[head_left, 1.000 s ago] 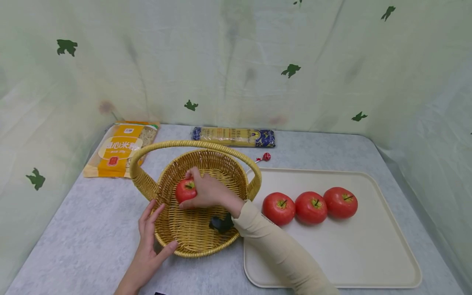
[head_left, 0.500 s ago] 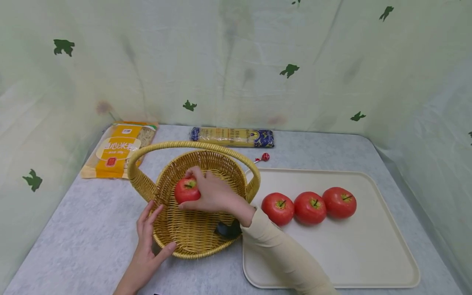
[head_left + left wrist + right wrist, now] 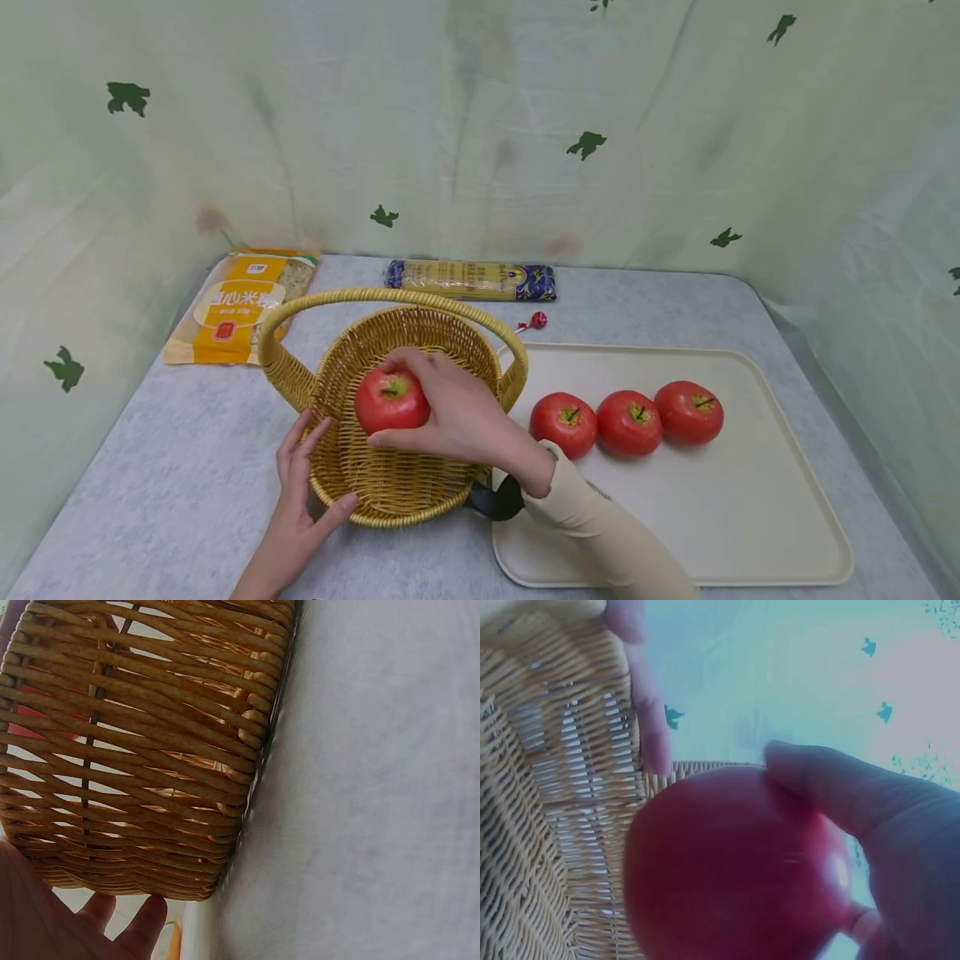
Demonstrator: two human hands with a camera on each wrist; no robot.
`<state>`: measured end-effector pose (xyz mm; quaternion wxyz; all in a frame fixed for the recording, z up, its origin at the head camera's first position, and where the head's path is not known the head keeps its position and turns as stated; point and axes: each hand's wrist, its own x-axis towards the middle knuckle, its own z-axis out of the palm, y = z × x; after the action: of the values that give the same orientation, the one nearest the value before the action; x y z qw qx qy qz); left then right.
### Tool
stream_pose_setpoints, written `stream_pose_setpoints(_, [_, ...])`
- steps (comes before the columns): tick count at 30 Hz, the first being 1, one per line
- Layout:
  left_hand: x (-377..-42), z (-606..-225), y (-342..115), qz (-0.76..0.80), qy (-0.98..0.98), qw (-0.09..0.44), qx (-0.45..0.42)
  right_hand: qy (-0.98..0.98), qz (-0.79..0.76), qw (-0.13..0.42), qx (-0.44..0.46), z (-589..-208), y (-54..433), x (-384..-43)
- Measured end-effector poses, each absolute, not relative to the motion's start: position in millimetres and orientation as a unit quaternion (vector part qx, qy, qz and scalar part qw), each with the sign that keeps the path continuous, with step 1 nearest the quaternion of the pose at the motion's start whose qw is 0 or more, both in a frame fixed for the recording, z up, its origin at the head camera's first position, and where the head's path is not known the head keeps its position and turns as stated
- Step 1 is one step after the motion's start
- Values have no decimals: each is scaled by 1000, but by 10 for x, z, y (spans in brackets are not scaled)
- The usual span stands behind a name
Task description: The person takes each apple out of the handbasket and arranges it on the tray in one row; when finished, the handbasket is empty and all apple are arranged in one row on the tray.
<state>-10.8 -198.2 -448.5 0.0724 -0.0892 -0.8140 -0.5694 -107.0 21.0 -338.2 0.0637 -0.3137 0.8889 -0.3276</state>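
In the head view my right hand (image 3: pixel 457 408) grips a red apple (image 3: pixel 390 402) over the inside of the round wicker basket (image 3: pixel 401 518), thumb on the near side and fingers on the far side. The right wrist view shows the apple (image 3: pixel 727 877) close up, with the thumb across it and the basket wall (image 3: pixel 592 787) to the left. My left hand (image 3: pixel 300 508) rests spread against the basket's near left side, its fingers fairly straight and its thumb at the rim. The left wrist view has the basket's woven outer wall (image 3: pixel 142 750) above my left fingers (image 3: pixel 142 922).
The basket's tall handle (image 3: pixel 397 295) arches across it. To the right, a beige tray (image 3: pixel 750 517) bears three red apples (image 3: pixel 628 423) in a row. A lollipop (image 3: pixel 537 320), a noodle pack (image 3: pixel 471 279) and a yellow bag of grain (image 3: pixel 238 307) lie behind.
My right hand has raised the apple from low in the basket, and it looks larger and slightly further right. My left hand and the basket have stayed put.
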Motion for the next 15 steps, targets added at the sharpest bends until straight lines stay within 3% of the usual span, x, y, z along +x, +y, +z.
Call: stream_pose_setpoints(15, [-106, -4476, -1980, -568, -816, 69, -82, 843, -435, 19, -316, -3409, 486, -792])
